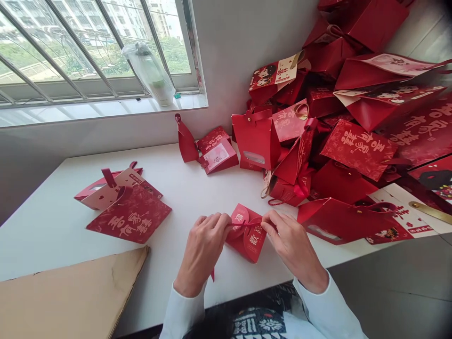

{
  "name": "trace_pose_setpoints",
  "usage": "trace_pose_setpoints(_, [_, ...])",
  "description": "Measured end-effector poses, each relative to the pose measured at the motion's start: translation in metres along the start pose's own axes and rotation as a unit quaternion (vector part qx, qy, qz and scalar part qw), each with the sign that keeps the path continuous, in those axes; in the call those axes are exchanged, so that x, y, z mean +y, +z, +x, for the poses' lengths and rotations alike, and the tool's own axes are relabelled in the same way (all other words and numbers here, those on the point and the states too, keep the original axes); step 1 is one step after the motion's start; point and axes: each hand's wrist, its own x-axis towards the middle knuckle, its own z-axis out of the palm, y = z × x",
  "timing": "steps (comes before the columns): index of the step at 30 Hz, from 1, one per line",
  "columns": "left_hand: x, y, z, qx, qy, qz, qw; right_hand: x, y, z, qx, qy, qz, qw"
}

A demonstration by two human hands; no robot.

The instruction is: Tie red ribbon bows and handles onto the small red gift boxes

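A small red gift box (252, 247) with curved flaps and pale lettering lies on the white table in front of me. Across its top runs a thin red ribbon (243, 224), crossed or knotted near the middle. My left hand (208, 245) pinches the ribbon at the box's left edge, and a loose tail hangs down below that hand. On the other side my right hand (291, 245) pinches the ribbon at the box's right edge. The fingertips of both hands are closed, and the ribbon is stretched between them.
Red gift boxes and bags (278, 141) are heaped at the right. Several more (132, 214) stand at the left, and a few (215, 150) near the wall. A cardboard box (70, 292) occupies the front left. On the windowsill stands a bottle in a plastic bag (151, 77).
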Motion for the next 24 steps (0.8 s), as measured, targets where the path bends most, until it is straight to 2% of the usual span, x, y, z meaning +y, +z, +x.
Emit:
trace_pose_setpoints(5, [0.004, -0.006, -0.001, -0.049, -0.061, -0.064, 0.995, 0.0, -0.002, -0.003, -0.053, 0.051, 0.063, 0.995])
trace_pose_setpoints(9, [0.003, -0.013, -0.009, -0.091, -0.13, -0.132, 0.979, -0.001, -0.005, -0.005, -0.044, 0.052, 0.058, 0.996])
trace_pose_setpoints(13, [0.004, -0.021, -0.015, -0.097, -0.192, -0.16, 0.963, -0.002, -0.005, -0.005, -0.042, 0.054, 0.084, 0.994])
trace_pose_setpoints(16, [0.007, -0.026, -0.016, -0.102, -0.218, -0.257, 0.936, -0.003, -0.006, -0.005, -0.044, 0.062, 0.129, 0.989])
trace_pose_setpoints(19, [0.01, -0.029, -0.017, -0.137, -0.206, -0.371, 0.895, -0.002, -0.008, -0.006, -0.058, 0.085, 0.175, 0.979])
trace_pose_setpoints(21, [0.011, -0.031, -0.016, -0.15, -0.199, -0.41, 0.877, 0.0, -0.009, -0.006, -0.068, 0.096, 0.216, 0.969])
trace_pose_setpoints(24, [0.013, -0.033, -0.011, -0.126, -0.214, -0.443, 0.861, 0.004, -0.007, -0.004, -0.057, 0.124, 0.262, 0.955])
